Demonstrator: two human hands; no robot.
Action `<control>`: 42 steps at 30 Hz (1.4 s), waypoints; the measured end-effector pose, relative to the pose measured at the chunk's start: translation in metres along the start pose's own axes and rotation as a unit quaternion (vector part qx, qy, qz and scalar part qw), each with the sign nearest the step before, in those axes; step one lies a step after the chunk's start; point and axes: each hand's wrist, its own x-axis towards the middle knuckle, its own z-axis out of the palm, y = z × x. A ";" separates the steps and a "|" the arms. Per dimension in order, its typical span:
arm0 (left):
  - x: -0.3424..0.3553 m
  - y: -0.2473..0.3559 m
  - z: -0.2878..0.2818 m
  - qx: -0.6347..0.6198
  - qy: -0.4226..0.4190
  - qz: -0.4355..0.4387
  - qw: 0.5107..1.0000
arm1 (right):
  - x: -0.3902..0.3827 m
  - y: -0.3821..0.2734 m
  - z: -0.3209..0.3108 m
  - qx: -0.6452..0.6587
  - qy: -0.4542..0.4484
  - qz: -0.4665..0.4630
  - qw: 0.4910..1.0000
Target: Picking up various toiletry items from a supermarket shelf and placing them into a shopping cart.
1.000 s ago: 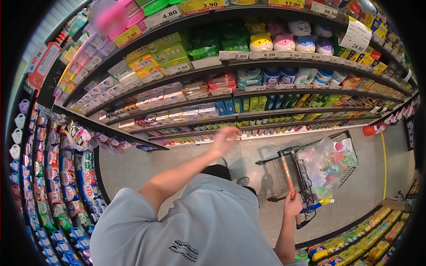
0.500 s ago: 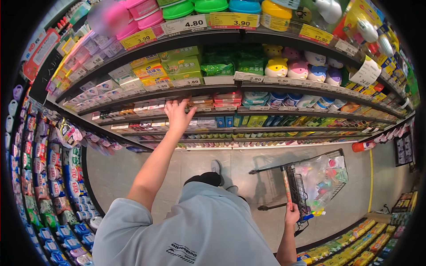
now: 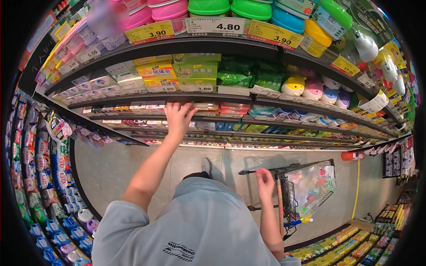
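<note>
My left hand (image 3: 177, 116) is at a middle shelf (image 3: 151, 115) on the facing rack, its fingers spread and bent over a row of small boxes (image 3: 155, 104), the fingertips partly hidden among them. My right hand (image 3: 265, 179) is off the cart handle (image 3: 279, 206), in the air just left of it, fingers loosely bent with nothing visible in them. The black wire shopping cart (image 3: 290, 213) stands at my right with a clear bag (image 3: 306, 186) of colourful items inside.
Above are coloured soap boxes (image 3: 195, 71), animal-shaped containers (image 3: 293, 86) and plastic soap cases (image 3: 208, 9). Bottle-filled shelves (image 3: 53, 195) curve along the left, packed goods (image 3: 337, 244) line the lower right. Pale tiled floor (image 3: 111, 168) lies below.
My left hand rose from mid-air to the shelf and stayed there. My right hand let go of the cart handle and moved up and left. The upper shelves now appear nearer.
</note>
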 end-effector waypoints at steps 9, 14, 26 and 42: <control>-0.035 0.027 -0.045 -0.113 -0.051 0.004 0.992 | 0.072 -0.145 0.149 0.308 -0.205 0.031 0.928; -0.060 0.042 -0.045 -0.286 -0.174 -0.060 0.941 | 0.079 -0.141 0.147 0.233 -0.230 -0.014 0.945; -0.066 0.101 0.015 -0.627 -0.419 -0.319 0.573 | 0.066 -0.101 0.093 0.272 -0.101 0.174 0.941; -0.052 0.148 0.091 -0.524 -0.678 -0.166 0.488 | 0.025 -0.010 0.040 0.177 0.013 0.135 0.975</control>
